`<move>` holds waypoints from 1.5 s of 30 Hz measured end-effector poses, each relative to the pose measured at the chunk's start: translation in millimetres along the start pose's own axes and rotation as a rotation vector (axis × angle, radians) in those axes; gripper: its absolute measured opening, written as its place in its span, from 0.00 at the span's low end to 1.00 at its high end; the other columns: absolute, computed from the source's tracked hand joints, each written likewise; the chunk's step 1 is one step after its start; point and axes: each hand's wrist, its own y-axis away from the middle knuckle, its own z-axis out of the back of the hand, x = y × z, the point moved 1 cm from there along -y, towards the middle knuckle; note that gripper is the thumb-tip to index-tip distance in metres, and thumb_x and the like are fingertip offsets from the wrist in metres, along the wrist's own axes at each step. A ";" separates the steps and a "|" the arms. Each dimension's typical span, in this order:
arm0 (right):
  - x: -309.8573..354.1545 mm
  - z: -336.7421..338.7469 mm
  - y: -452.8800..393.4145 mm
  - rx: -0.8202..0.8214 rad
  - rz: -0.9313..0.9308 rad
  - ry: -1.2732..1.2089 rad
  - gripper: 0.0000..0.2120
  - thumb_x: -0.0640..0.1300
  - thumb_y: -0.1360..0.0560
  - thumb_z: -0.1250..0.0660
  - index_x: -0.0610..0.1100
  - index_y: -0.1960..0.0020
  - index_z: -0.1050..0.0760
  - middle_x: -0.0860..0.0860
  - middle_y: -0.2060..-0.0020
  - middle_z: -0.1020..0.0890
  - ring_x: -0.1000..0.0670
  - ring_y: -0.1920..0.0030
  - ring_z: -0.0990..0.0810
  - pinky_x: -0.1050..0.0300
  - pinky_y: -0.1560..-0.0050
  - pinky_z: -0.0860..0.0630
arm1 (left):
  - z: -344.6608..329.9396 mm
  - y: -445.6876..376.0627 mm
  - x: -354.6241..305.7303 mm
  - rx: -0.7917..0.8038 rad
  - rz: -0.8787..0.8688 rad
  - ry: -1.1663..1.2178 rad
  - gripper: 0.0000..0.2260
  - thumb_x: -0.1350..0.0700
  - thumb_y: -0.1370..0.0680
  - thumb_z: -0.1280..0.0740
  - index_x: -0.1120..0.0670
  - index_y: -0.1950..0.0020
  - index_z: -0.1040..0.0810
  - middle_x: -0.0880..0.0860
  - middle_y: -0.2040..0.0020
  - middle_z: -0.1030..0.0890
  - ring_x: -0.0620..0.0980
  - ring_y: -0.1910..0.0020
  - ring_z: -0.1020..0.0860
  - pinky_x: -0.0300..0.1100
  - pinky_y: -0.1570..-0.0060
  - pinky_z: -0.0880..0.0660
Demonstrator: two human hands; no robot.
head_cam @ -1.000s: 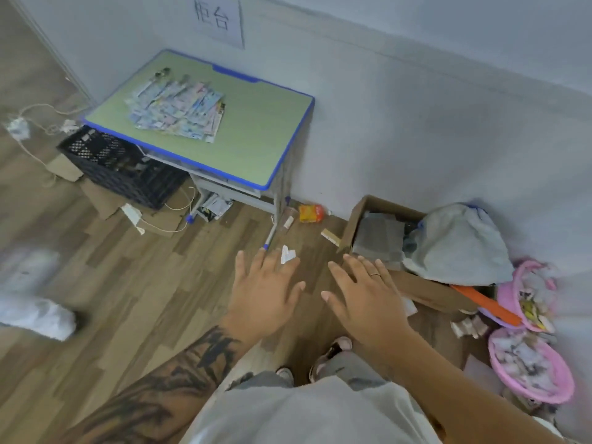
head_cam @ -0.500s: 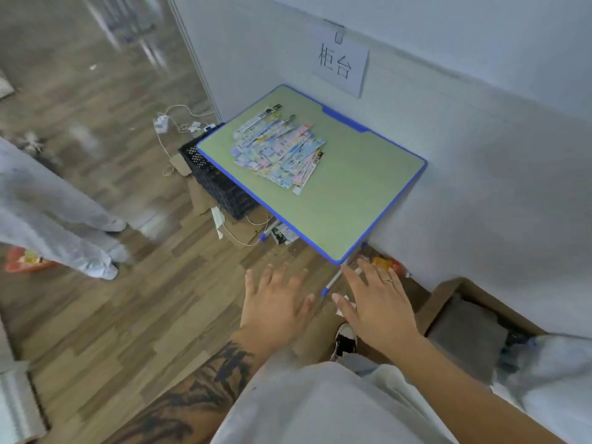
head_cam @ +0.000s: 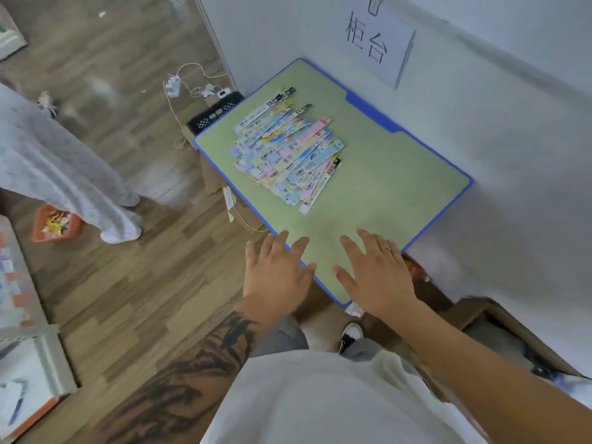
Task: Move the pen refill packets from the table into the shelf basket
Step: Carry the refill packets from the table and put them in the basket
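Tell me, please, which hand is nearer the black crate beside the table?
Left. The left hand is at the table's near edge on the black crate's side; the right hand is farther over.

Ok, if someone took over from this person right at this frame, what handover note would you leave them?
Left hand: open, fingers spread, holding nothing, over the near edge of the green, blue-rimmed table.
Right hand: open, empty, over the table's near corner.
Pile of colourful pen refill packets: lying fanned on the table's far left part, beyond both hands, untouched.
Shelf basket: not identifiable in this view.
Done: no packet picked up.
Left: gather the packets, find the basket, put them in it.
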 end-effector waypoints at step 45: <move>95.9 49.4 -256.9 -0.199 -0.985 -1.441 0.03 0.41 0.22 0.27 0.41 0.51 0.18 0.51 0.64 0.16 0.56 0.69 0.23 0.65 0.68 0.27 | 100.0 -304.4 102.6 0.748 0.039 1.056 0.09 0.54 0.19 0.28 0.56 0.41 0.17 0.53 0.54 0.13 0.52 0.58 0.15 0.47 0.54 0.16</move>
